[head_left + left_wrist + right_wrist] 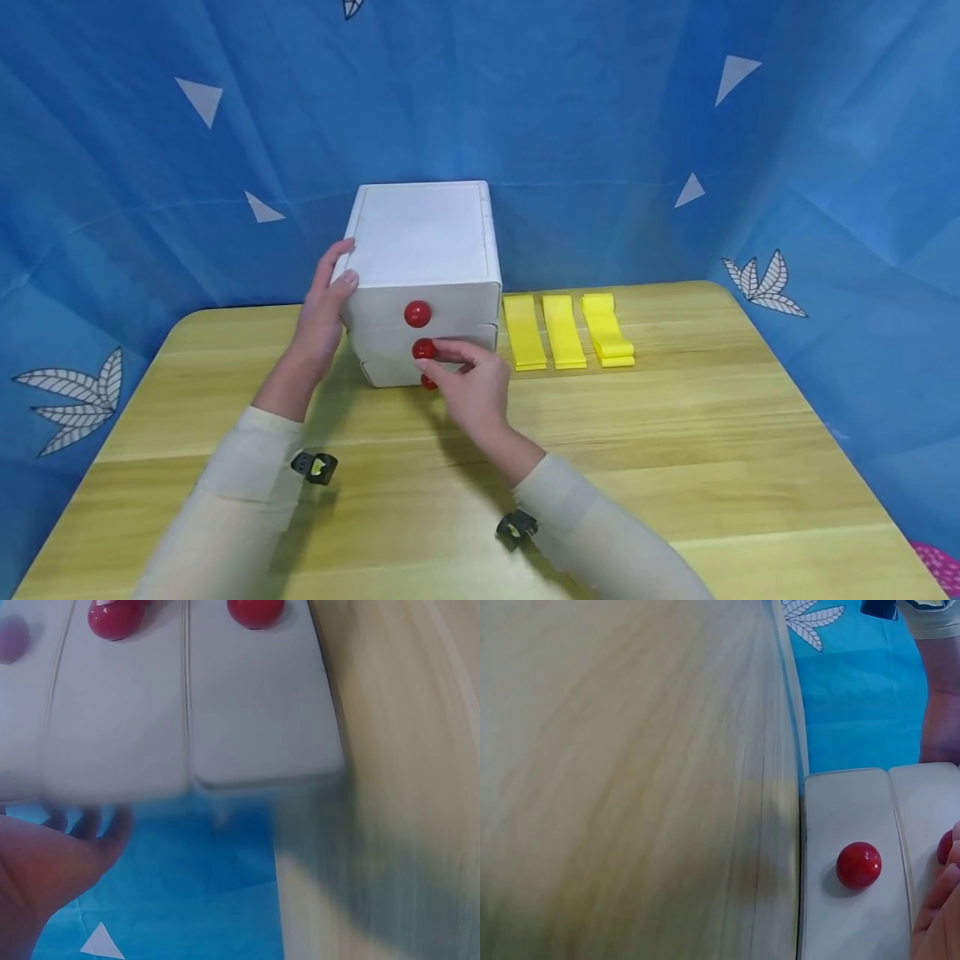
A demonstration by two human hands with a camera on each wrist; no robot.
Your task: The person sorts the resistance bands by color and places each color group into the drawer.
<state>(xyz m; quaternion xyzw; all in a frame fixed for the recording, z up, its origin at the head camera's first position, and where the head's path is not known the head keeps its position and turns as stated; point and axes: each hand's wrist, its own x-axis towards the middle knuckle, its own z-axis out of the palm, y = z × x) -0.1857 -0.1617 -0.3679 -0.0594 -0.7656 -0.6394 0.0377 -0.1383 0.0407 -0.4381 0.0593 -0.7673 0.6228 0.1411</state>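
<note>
A white box with three drawers stands toward the back of the table, each drawer front bearing a round red knob. My left hand lies against the box's left side, its thumb and a fingertip on the top edge. The left wrist view shows several fingers touching that side. My right hand pinches the middle red knob between thumb and fingers. Above it is the top knob; the bottom knob is partly hidden by the right hand. All drawers look closed or nearly so.
Three folded yellow strips lie side by side on the wooden table, right of the box. A blue patterned cloth hangs behind the table and along its sides. Each sleeve carries a small black clip-like mount.
</note>
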